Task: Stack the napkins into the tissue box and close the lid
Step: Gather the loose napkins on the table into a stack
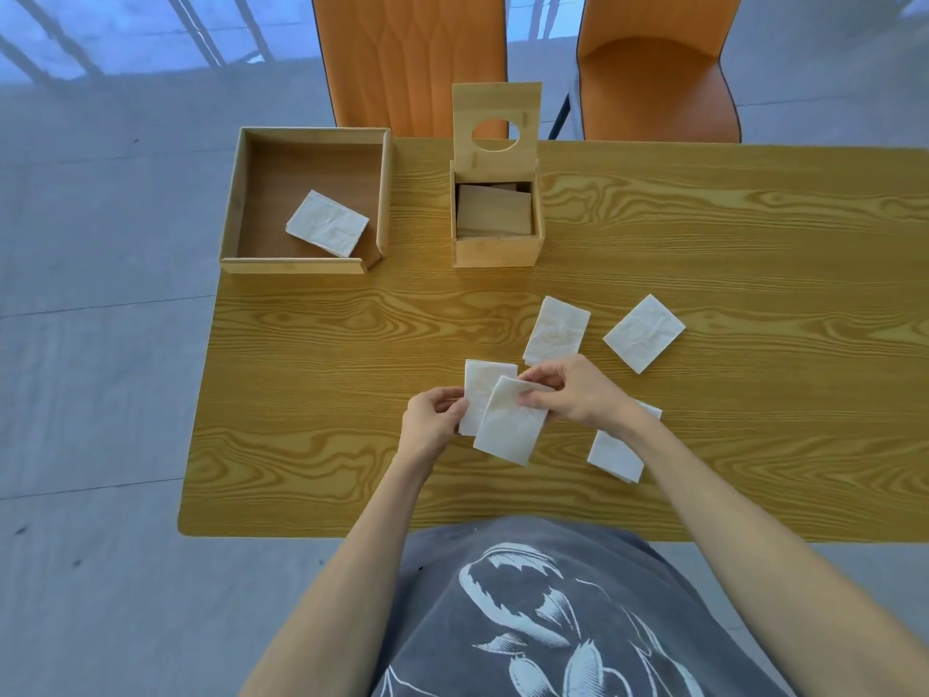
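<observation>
A wooden tissue box [495, 251] stands at the back of the table, its lid [496, 100] with a round hole raised upright. Both hands hold white folded napkins just above the table's middle. My left hand [431, 419] pinches the left edge of one napkin [477, 384]. My right hand [573, 389] grips a second napkin [507, 427] that overlaps the first. Three more napkins lie on the table: one [555, 330] behind my right hand, one [644, 333] to the right, one [616, 452] partly under my right wrist.
A shallow wooden tray [291, 266] at the table's back left holds one folded napkin [328, 223]. Two orange chairs [653, 83] stand behind the table. The wooden table [301, 394] ends just left of the tray.
</observation>
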Demonstrator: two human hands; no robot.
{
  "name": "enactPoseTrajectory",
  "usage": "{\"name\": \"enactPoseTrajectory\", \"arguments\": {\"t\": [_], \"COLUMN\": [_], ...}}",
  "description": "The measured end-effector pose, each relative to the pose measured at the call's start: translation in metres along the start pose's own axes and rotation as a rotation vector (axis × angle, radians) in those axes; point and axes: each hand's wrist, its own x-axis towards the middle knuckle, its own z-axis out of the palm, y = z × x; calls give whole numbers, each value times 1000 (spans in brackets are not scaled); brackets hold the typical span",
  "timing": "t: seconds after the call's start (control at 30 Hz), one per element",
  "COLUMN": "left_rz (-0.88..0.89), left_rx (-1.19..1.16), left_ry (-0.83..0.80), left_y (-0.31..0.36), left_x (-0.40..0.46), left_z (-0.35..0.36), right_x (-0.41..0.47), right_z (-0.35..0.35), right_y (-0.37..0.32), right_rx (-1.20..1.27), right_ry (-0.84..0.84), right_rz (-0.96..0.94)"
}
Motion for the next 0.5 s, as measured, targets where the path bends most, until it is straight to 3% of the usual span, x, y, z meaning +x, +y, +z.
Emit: {"name": "enactPoseTrajectory", "arguments": {"t": [0.2, 0.5], "left_rz": [-15, -13], "left_rx": [-53, -25], "left_ry": [-51, -67], "left_y": [1, 4], "left_x": [-2, -3], "left_z": [-3, -5], "right_x": [30, 51], "right_z": [14, 24], "right_y": [-5, -1], "right_rx": [-27, -194], "right_ry": [-70, 95], "right_rz": [24, 7]}}
